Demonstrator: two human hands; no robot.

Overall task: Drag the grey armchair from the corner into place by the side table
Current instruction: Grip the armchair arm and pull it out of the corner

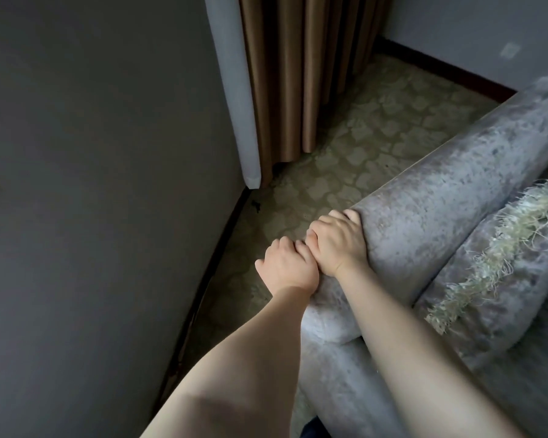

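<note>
Both hands grip the corner of the armchair point(431, 197) where its rolled back meets the arm. The left hand point(287, 268) is curled over the outer edge, fingers wrapped down the far side out of sight, thumb sticking out to the left. The right hand point(337, 240) sits just beside it — the two touch at the knuckles — and clenches the end of the padded roll, fingertips pressed into the grey velvet. Both forearms reach in from the bottom of the view, the right one lying across the arm's top. The chair fills the right side, its back running up toward the upper right edge, with a grey cushion point(494, 279) trimmed in a pale frayed fringe lying on the seat against that back. Patterned carpet point(361, 147) shows between the chair and the wall point(108, 184) on the left, so the chair stands apart from that wall. A brown curtain point(301, 74) with a white lining hangs in the corner beyond, well clear of the chair.
</note>
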